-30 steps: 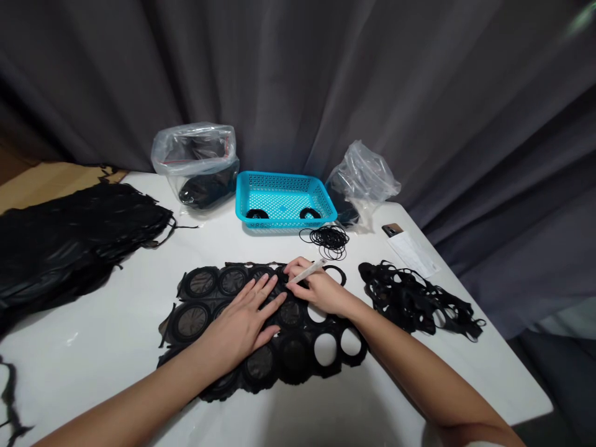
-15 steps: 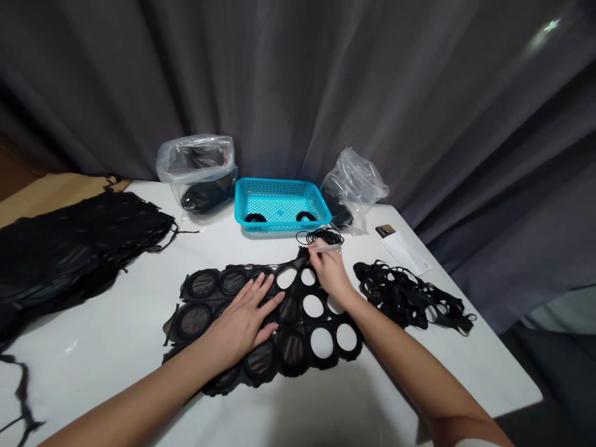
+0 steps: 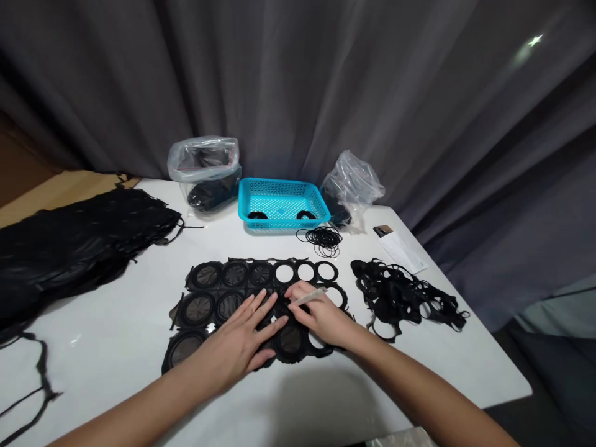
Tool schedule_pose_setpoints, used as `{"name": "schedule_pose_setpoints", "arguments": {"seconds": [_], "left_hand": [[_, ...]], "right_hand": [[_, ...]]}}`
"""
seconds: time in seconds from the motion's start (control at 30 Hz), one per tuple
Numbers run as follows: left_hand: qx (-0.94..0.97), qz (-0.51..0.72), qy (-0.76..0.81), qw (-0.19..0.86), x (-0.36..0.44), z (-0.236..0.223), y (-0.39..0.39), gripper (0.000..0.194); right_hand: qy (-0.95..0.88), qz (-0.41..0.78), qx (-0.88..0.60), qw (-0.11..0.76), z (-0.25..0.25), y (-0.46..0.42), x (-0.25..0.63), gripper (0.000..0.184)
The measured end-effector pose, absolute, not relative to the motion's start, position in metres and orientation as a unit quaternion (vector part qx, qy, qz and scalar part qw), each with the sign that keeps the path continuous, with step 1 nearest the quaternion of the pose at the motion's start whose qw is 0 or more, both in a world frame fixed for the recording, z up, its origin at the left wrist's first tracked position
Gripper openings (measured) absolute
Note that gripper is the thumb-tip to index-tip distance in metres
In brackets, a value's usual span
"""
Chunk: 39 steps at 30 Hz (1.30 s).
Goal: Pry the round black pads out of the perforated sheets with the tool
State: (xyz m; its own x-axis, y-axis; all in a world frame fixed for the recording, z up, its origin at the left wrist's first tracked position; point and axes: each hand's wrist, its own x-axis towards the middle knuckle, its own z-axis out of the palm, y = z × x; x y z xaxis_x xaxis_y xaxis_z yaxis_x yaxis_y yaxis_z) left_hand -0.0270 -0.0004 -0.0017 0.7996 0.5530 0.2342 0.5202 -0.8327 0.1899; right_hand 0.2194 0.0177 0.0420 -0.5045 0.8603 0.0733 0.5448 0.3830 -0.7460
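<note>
Sheet [image 3: 231,306] beneath left hand [image 3: 244,340] and right hand [image 3: 321,315].

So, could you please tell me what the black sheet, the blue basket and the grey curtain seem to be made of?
Black sheet: probably rubber or soft plastic, fairly matte, going by its ragged edges and wrinkled circles; I can't say which.
Blue basket: likely moulded plastic, slightly glossy, judging by its regular perforations and smooth rim.
Grey curtain: seemingly matte cloth, from its soft folds.
</note>
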Motion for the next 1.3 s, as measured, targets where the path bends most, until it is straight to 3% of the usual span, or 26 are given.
{"name": "schedule_pose_setpoints", "arguments": {"seconds": [0.43,0.57,0.67,0.97,1.3], "left_hand": [[0.951,0.117,0.281,0.049,-0.027,-0.002,0.000,0.068],[0.952,0.120,0.279,0.045,-0.026,-0.001,0.000,0.068],[0.950,0.127,0.281,0.053,-0.026,-0.002,0.000,0.065],[0.952,0.120,0.277,0.055,-0.029,0.007,0.000,0.060],[0.963,0.108,0.230,0.092,-0.035,0.009,-0.042,0.072]], "right_hand": [[-0.788,0.373,-0.442,0.212,0.044,0.020,0.220,0.014],[-0.812,0.321,-0.444,0.202,0.038,0.008,0.212,0.008],[-0.826,0.243,-0.464,0.208,0.025,-0.003,0.202,0.015],[-0.657,0.208,-0.619,0.377,0.042,0.043,0.252,0.018],[-0.783,0.366,-0.461,0.202,0.052,-0.044,0.215,0.011]]}}
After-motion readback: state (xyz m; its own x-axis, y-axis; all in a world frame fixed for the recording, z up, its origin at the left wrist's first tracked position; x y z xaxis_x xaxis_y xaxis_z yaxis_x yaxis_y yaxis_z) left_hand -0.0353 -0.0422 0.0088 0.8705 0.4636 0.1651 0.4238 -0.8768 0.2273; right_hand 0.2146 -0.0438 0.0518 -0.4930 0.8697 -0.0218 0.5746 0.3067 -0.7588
